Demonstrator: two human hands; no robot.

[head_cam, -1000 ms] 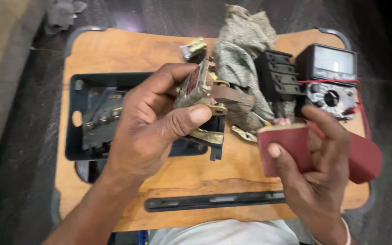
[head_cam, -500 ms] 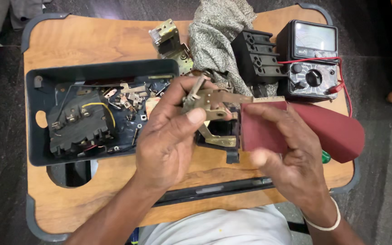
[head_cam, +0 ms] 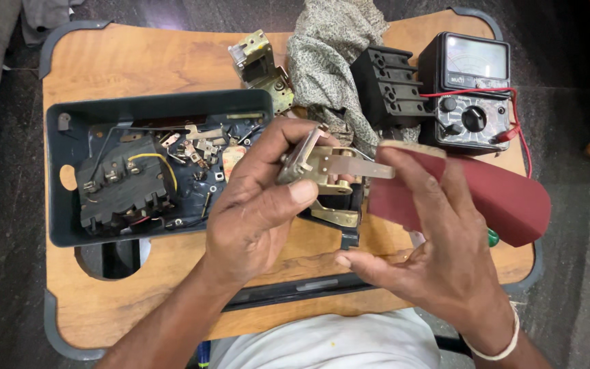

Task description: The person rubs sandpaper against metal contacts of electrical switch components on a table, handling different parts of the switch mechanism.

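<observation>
Wooden table (head_cam: 124,68), metal contact piece (head_cam: 329,167) pinched in left hand (head_cam: 254,212), red sandpaper (head_cam: 493,198) in right hand (head_cam: 438,260)

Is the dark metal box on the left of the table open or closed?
Open. The dark box has no lid on it: its inside shows a black terminal block with a yellow wire and loose metal contacts.

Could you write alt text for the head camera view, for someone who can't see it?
Over a wooden table, the left hand pinches a small metal contact assembly while the right hand holds dark red sandpaper beside it. An open dark case of parts, patterned cloth and analog meter surround them.
</observation>
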